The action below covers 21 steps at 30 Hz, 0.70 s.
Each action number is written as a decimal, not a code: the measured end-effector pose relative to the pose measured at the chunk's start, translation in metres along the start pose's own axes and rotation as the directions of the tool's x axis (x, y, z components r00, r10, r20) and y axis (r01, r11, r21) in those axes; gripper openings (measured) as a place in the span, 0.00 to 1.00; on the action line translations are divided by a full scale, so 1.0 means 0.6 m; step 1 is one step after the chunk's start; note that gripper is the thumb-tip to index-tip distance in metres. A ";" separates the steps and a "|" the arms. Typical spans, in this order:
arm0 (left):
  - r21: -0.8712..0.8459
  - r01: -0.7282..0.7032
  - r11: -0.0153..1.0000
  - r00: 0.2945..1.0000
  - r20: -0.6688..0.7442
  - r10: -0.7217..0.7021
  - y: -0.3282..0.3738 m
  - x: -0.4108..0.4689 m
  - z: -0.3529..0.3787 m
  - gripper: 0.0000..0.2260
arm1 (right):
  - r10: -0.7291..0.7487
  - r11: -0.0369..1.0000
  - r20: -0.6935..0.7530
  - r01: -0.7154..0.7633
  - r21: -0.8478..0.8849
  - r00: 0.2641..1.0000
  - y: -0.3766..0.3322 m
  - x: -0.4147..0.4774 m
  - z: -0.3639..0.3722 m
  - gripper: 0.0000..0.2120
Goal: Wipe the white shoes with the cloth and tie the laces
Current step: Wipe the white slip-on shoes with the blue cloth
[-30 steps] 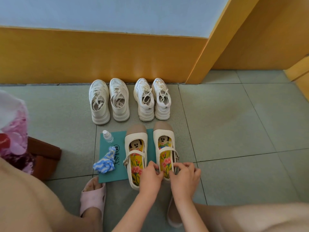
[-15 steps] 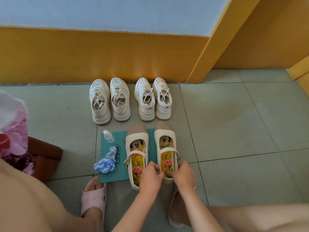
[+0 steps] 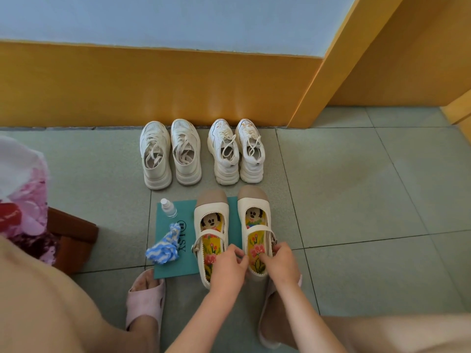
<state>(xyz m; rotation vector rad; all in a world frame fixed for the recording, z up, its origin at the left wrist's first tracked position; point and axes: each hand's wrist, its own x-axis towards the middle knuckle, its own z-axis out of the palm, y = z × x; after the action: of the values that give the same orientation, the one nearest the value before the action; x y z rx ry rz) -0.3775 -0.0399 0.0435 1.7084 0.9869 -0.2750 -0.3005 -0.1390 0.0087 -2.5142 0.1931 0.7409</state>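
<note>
Two cream strap shoes with cartoon insoles stand side by side on the floor, the left strap shoe [image 3: 211,220] and the right strap shoe [image 3: 253,212]. My left hand [image 3: 228,268] and my right hand [image 3: 280,263] both grip the heel end of the right strap shoe, one on each side. A crumpled blue-and-white cloth [image 3: 164,247] lies on a teal mat [image 3: 165,266]. Two pairs of white laced sneakers stand by the wall, the left pair [image 3: 169,154] and the right pair [image 3: 235,151], with loose laces.
A small clear spray bottle [image 3: 168,207] stands on the mat's far left corner. My feet in pink slippers [image 3: 145,301] rest on the grey tiled floor. A wooden stool [image 3: 74,238] with pink fabric is at the left. An orange wall runs behind.
My right hand has slid from the outer heel side up toward the strap buckle, and both hands have closed in on the right strap shoe's heel.
</note>
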 end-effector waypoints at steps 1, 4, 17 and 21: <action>-0.022 -0.023 0.999 0.999 -0.034 0.022 0.004 -0.002 -0.010 0.02 | 0.001 0.998 -0.002 -0.001 0.064 1.000 -0.004 0.001 -0.004 0.17; 0.146 -0.127 0.981 0.932 -0.320 0.168 0.009 -0.005 -0.049 0.09 | 0.008 0.981 0.006 -0.009 0.195 1.000 -0.025 -0.008 -0.012 0.24; 0.203 0.180 0.963 0.961 -0.244 -0.128 -0.034 0.020 -0.039 0.51 | -0.036 0.996 0.062 0.040 -0.073 0.997 -0.053 -0.051 0.009 0.45; 0.206 0.191 0.960 0.956 -0.262 -0.134 -0.033 0.023 -0.037 0.52 | -0.047 0.998 0.081 0.050 -0.037 0.996 -0.043 -0.061 0.020 0.45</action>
<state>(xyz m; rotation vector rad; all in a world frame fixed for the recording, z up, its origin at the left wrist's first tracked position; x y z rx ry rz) -0.3895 -0.0129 0.0300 1.9051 1.3262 -0.2993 -0.3300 -0.1108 0.0311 -2.5105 0.0904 0.8318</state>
